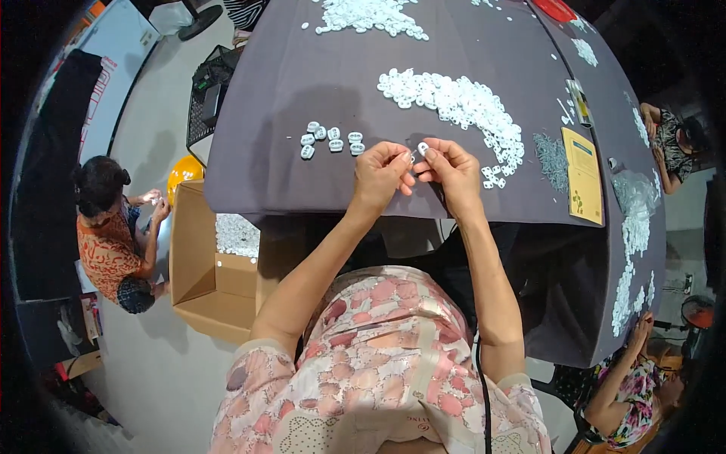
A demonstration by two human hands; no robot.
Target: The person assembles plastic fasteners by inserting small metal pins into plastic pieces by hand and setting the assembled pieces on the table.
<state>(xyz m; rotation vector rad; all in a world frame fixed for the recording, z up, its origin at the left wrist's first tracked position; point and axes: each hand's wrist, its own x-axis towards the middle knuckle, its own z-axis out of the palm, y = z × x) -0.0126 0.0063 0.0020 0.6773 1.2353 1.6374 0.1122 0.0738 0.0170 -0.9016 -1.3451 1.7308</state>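
Note:
My left hand [380,177] and my right hand [454,172] meet above the near edge of the cloth-covered table. Between the right thumb and forefinger is a small white oval plastic piece [423,148]. The left fingertips are pinched together close beside it, around a tiny thing too small to name. To the left of my hands lie several white oval pieces [335,144] with dark markings, in loose groups. A curved heap of white plastic pieces [454,98] spreads beyond and to the right of my hands.
Further right lie a pile of small grey parts [550,160] and a yellow booklet [582,178]. Another white heap [370,15] sits at the far side. An open cardboard box [219,306] stands on the floor at left. One person [117,227] sits left; two others work at right.

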